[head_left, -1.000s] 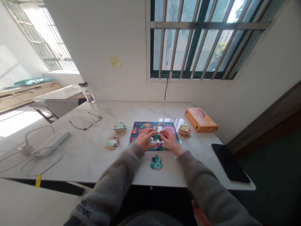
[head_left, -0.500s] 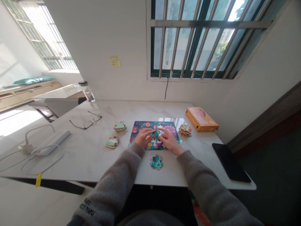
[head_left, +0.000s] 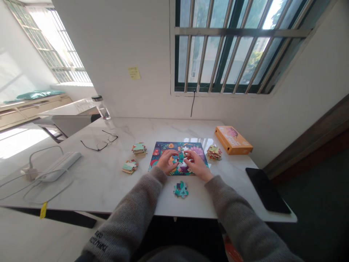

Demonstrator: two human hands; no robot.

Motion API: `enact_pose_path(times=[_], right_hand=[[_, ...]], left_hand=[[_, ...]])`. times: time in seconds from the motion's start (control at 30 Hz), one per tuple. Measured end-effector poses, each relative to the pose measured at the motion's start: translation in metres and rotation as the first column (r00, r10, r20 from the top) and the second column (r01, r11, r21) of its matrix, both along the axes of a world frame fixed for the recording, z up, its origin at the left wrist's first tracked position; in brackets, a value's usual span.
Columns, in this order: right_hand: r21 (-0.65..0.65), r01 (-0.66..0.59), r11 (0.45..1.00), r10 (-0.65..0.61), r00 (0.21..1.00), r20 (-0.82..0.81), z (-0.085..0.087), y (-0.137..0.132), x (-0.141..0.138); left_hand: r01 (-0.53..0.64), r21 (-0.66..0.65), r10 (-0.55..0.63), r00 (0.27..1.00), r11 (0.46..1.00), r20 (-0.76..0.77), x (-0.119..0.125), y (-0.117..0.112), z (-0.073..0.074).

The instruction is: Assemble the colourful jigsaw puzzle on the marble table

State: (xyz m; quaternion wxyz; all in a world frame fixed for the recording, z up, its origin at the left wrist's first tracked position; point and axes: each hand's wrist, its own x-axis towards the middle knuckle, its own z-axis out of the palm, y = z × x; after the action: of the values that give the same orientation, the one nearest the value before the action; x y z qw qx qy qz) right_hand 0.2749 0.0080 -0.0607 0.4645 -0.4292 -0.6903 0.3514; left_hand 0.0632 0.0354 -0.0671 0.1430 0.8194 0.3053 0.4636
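Note:
A colourful jigsaw puzzle (head_left: pixel 160 147) lies on the table, partly assembled, with pale gaps near its middle. My left hand (head_left: pixel 167 162) rests over its left half, thumb and fingers apart. Over the right half is my right hand (head_left: pixel 197 165), its thumb and index finger curved and parted toward the centre. Between the two sets of fingertips shows a teal part of the puzzle; whether a fingertip touches it I cannot tell. Several loose teal puzzle pieces (head_left: pixel 181 189) lie in a small heap below the puzzle, nearer to me.
Stacked puzzle pieces (head_left: pixel 139 149) and a smaller stack (head_left: pixel 130 166) stand on the left, another pile (head_left: pixel 214 153) on the right. Around them are an orange box (head_left: pixel 233 140), a black phone (head_left: pixel 267 190), eyeglasses (head_left: pixel 102 145), a bottle (head_left: pixel 102 108) and a white power strip (head_left: pixel 61 165).
My left thumb has moved down toward me, widening the gap to its index finger. My right hand has barely moved. The loose pieces and stacks stay put.

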Motion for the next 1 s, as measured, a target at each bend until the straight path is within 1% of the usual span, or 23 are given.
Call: enact_pose_path(times=[0.03, 0.1, 0.17, 0.23, 0.33, 0.37, 0.43, 0.5, 0.57, 0.63, 0.67, 0.83, 1.0], right_hand=[[0.082, 0.008, 0.997, -0.014, 0.998, 0.069, 0.001, 0.001, 0.003], [0.214, -0.023, 0.977, -0.019, 0.981, 0.192, 0.003, 0.002, 0.008], [0.286, -0.07, 0.956, -0.01, 0.963, 0.268, 0.004, 0.002, 0.012], [0.321, -0.083, 0.943, -0.021, 0.952, 0.306, 0.005, 0.003, 0.014], [0.34, -0.065, 0.938, -0.06, 0.936, 0.346, 0.004, 0.003, 0.013], [0.342, -0.063, 0.938, -0.071, 0.929, 0.364, 0.002, 0.004, 0.013], [0.345, -0.072, 0.936, -0.083, 0.907, 0.413, -0.001, 0.004, 0.011], [0.351, -0.09, 0.932, -0.09, 0.881, 0.464, -0.005, 0.004, 0.009], [0.357, -0.104, 0.928, -0.098, 0.858, 0.504, -0.008, 0.004, 0.008], [0.358, -0.099, 0.928, -0.113, 0.842, 0.528, -0.011, 0.004, 0.007], [0.356, -0.094, 0.93, -0.121, 0.836, 0.535, -0.012, 0.004, 0.007], [0.338, -0.09, 0.937, -0.128, 0.812, 0.569, -0.015, 0.006, 0.007], [0.31, -0.086, 0.947, -0.126, 0.787, 0.604, -0.014, 0.005, 0.004]], left_hand=[[0.003, -0.018, -0.002, 1.0, 1.0, 0.011, -0.001, 0.0, 0.001], [0.011, -0.061, -0.009, 1.0, 0.998, 0.027, -0.002, -0.001, 0.003], [0.024, -0.111, -0.019, 0.999, 0.994, 0.041, -0.002, -0.001, 0.003], [0.034, -0.169, -0.026, 0.998, 0.985, 0.048, -0.002, -0.001, 0.001], [0.021, -0.26, -0.013, 0.999, 0.965, 0.034, -0.004, 0.002, -0.002], [0.006, -0.271, 0.002, 1.0, 0.962, 0.029, -0.005, 0.004, -0.003], [-0.055, -0.253, 0.057, 0.998, 0.966, 0.0, -0.008, 0.009, -0.004], [-0.141, -0.207, 0.125, 0.988, 0.968, -0.088, -0.012, 0.013, -0.006], [-0.208, -0.168, 0.167, 0.959, 0.964, -0.228, -0.014, 0.016, -0.009], [-0.239, -0.145, 0.179, 0.925, 0.96, -0.336, -0.014, 0.015, -0.012], [-0.248, -0.139, 0.183, 0.913, 0.959, -0.365, -0.014, 0.015, -0.013], [-0.299, -0.133, 0.223, 0.884, 0.945, -0.41, -0.01, 0.009, -0.013], [-0.317, -0.143, 0.222, 0.862, 0.938, -0.455, -0.009, 0.005, -0.009]])
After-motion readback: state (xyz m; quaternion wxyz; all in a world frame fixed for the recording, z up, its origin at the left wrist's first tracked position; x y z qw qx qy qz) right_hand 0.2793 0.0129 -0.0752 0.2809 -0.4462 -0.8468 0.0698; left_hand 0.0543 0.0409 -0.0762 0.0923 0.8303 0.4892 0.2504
